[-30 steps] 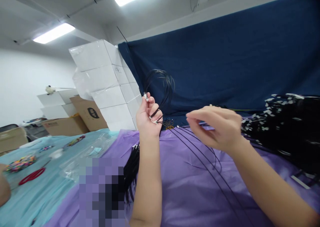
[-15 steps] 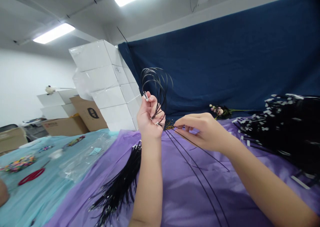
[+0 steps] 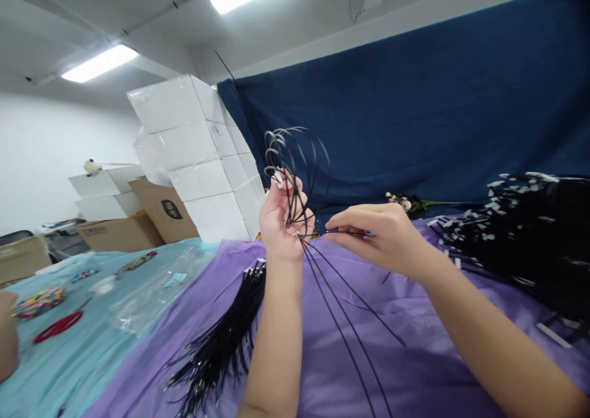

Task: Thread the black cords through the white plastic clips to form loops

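Observation:
My left hand (image 3: 286, 218) is raised, its fingers curled round several looped black cords (image 3: 295, 153) with small white tags at the fingers and palm. The loops arch above the fingers, and a few loose cord ends hang down to the right of the wrist. At the right, my right hand (image 3: 375, 236) pinches one black cord between thumb and fingers, just beside the left palm. Below, a bundle of black cords (image 3: 225, 338) lies on the purple cloth (image 3: 341, 369), partly behind my left forearm.
A large heap of black cords with white tags (image 3: 530, 240) lies at the right. White boxes (image 3: 203, 160) are stacked behind on the left. Red cord (image 3: 59, 327), colourful beads (image 3: 39, 302) and a clear plastic bag (image 3: 157, 295) lie on the turquoise cloth. A person's arm (image 3: 7, 335) shows at the left edge.
My left hand has shifted slightly right with the looped cords, which now fan wider. The hanging ends have swung left. My right hand stays nearly in place, pinching a cord.

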### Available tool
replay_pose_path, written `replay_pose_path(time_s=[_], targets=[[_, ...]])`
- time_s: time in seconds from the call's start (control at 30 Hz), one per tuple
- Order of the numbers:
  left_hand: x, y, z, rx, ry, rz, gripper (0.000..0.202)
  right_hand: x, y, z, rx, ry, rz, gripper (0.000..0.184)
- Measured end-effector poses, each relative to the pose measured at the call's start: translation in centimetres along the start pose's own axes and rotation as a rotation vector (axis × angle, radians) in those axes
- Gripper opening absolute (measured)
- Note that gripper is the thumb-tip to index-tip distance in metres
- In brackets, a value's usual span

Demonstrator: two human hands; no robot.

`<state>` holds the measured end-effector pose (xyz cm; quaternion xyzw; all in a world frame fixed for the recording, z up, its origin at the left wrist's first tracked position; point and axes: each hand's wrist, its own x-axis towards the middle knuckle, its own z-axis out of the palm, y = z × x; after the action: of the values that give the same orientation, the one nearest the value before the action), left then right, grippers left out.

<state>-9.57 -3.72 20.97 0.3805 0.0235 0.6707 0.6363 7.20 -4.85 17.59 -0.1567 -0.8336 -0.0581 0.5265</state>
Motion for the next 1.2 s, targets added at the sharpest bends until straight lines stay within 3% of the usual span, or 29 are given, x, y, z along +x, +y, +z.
replay_pose_path(time_s=[0.2, 0.37, 0.5, 0.7, 0.83, 0.9, 1.03, 1.2], targets=[[0.0, 0.3, -0.1, 0.034, 0.006, 0.021, 0.032, 0.3, 0.5, -1.7, 0.106, 0.005, 0.129, 0.007], [0.1, 0.7, -0.1, 0.023, -0.001, 0.063, 0.039, -0.2, 0.9, -3.8, 0.385, 0.034, 0.292, 0.014], [0.1, 1.0, -0.6, 0.016, -0.035, 0.067, 0.034, -0.9, 1.8, -5.7, 0.623, -0.144, 0.316, 0.026], [0.1, 0.9, -0.5, 0.0, -0.026, 0.028, 0.032, -1.6, 2.7, -6.4, 0.97, -0.396, 0.289, 0.024], [0.1, 0.8, -0.4, 0.003, -0.031, -0.026, 0.032, -1.5, 3.2, -6.5, 0.993, -0.669, 0.208, 0.024], [0.2, 0.9, -0.4, 0.013, -0.04, -0.035, 0.032, -1.5, 3.6, -6.5, 0.998, -0.724, 0.183, 0.019], [0.4, 0.8, -0.6, 0.047, -0.019, -0.052, 0.03, -2.1, 4.1, -6.2, 1.155, -0.684, 0.189, 0.006], [0.4, 0.5, -0.4, 0.078, 0.044, -0.02, 0.019, -2.6, 4.1, -5.9, 1.177, -0.426, 0.281, 0.012]])
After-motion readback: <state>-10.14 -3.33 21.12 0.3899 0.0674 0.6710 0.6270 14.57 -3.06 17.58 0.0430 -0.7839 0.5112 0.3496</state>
